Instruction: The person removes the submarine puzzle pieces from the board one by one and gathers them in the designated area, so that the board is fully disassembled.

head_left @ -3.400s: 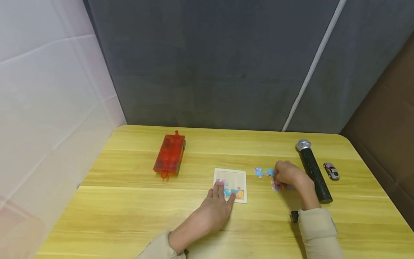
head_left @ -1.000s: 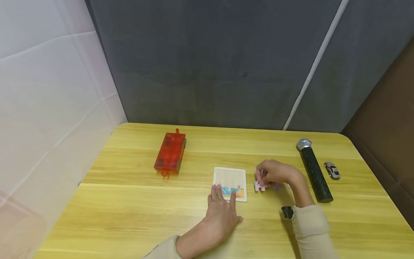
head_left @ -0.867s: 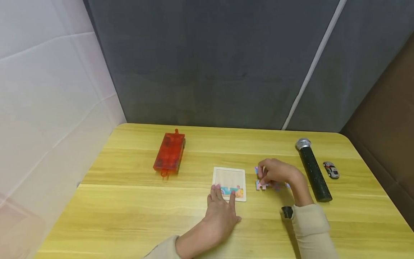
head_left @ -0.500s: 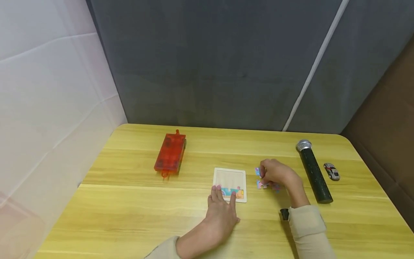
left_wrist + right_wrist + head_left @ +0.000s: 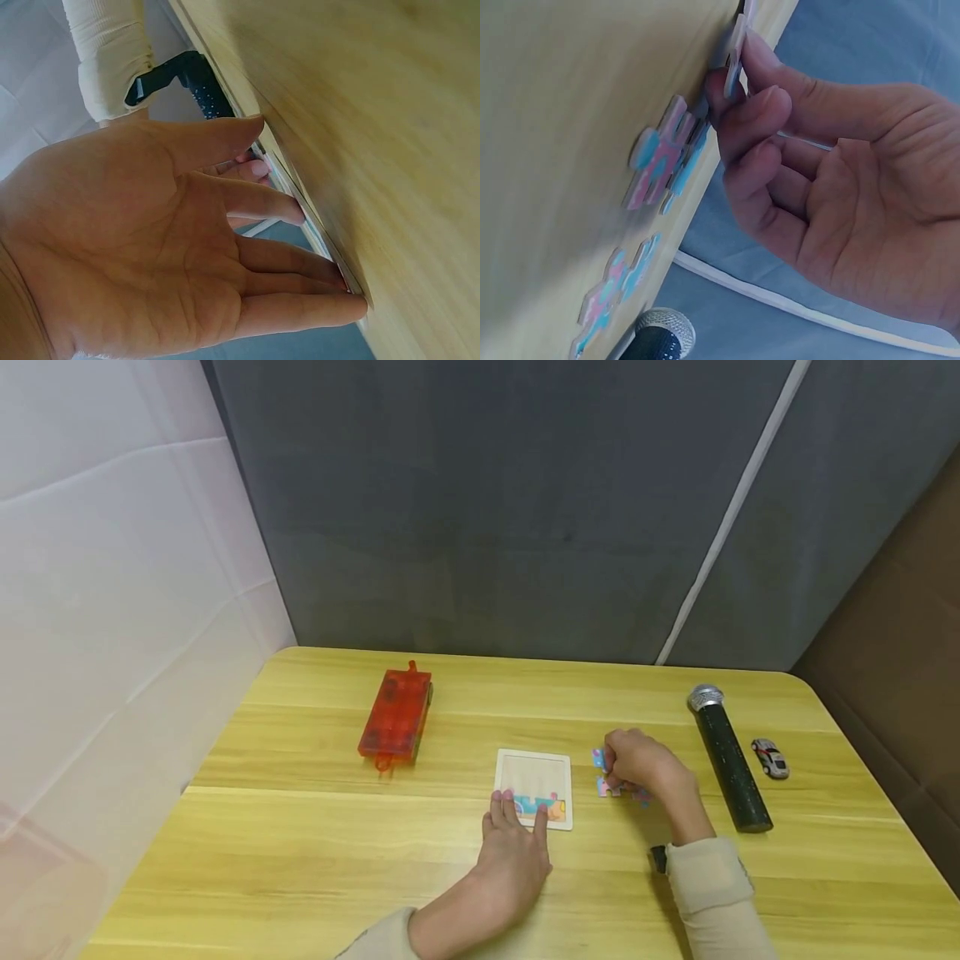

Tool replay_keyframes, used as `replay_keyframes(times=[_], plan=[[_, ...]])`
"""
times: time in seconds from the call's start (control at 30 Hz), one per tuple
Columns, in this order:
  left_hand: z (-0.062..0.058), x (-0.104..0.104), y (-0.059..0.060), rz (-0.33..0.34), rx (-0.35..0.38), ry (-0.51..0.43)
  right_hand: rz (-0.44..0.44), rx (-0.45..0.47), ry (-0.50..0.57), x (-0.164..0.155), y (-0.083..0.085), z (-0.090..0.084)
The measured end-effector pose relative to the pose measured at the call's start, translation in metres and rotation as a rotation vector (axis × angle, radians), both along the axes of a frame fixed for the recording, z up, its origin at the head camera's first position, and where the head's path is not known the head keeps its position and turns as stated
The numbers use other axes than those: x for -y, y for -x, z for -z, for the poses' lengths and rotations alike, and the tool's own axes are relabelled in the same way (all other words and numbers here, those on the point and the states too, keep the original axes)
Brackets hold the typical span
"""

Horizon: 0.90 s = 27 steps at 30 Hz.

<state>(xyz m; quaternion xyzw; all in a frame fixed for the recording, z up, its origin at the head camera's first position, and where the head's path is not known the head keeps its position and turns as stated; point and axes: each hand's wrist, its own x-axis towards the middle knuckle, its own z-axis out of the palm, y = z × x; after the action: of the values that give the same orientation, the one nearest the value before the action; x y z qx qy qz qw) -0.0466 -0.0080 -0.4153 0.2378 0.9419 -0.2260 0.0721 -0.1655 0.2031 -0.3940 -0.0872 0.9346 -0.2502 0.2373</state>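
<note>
My left hand (image 5: 513, 860) rests with fingers stretched out and fingertips on the near edge of a wooden puzzle tray (image 5: 534, 768). Fitted puzzle pieces (image 5: 532, 804), teal and orange, fill the tray's near strip; bare wood shows beyond. In the left wrist view the left fingertips (image 5: 352, 300) lie along the tray's edge. My right hand (image 5: 641, 760), right of the tray, pinches a pink puzzle piece (image 5: 736, 56) between thumb and fingers, close over the table. More loose pieces (image 5: 656, 161) in pink and blue lie beside it, partly hidden by the hand in the head view.
A black microphone (image 5: 727, 768) with a silver head lies right of the right hand, and a small toy car (image 5: 770, 758) beyond it. A translucent red toy wagon (image 5: 396, 714) stands at the back left. A dark grey partition (image 5: 480, 527) closes off the table's far side.
A pink piece seen loose in the tray 3.4 seconds ago is gone from there. My right hand has come left from the farther pieces, then edged slightly right. My left hand slid slightly nearer.
</note>
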Motion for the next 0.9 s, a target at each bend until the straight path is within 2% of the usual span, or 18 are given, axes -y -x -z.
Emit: replay_keyframes(times=[0.27,0.37,0.5,0.6,0.63,0.7,0.8,0.9], plan=[[0.001,0.001,0.000,0.010,0.016,0.008,-0.035,-0.088,-0.157,0.003,-0.002,0.001],[0.003,0.001,0.001,0.016,0.019,0.016,-0.078,-0.134,-0.154,0.010,-0.007,-0.003],[0.008,0.000,0.004,0.028,0.033,0.023,-0.263,-0.226,-0.006,0.025,-0.016,-0.006],[0.017,0.000,0.006,0.040,0.053,0.028,-0.427,-0.278,0.076,0.036,-0.023,0.000],[0.021,0.000,0.007,0.046,0.055,0.033,-0.467,-0.319,0.089,0.037,-0.023,0.009],[0.027,0.000,0.009,0.061,0.053,0.047,-0.471,-0.324,0.072,0.043,-0.029,0.014],[0.045,0.002,0.013,0.082,0.030,0.053,-0.411,-0.340,0.024,0.052,-0.034,0.017],[0.055,0.003,0.016,0.094,0.022,0.054,-0.361,-0.316,-0.008,0.060,-0.039,0.011]])
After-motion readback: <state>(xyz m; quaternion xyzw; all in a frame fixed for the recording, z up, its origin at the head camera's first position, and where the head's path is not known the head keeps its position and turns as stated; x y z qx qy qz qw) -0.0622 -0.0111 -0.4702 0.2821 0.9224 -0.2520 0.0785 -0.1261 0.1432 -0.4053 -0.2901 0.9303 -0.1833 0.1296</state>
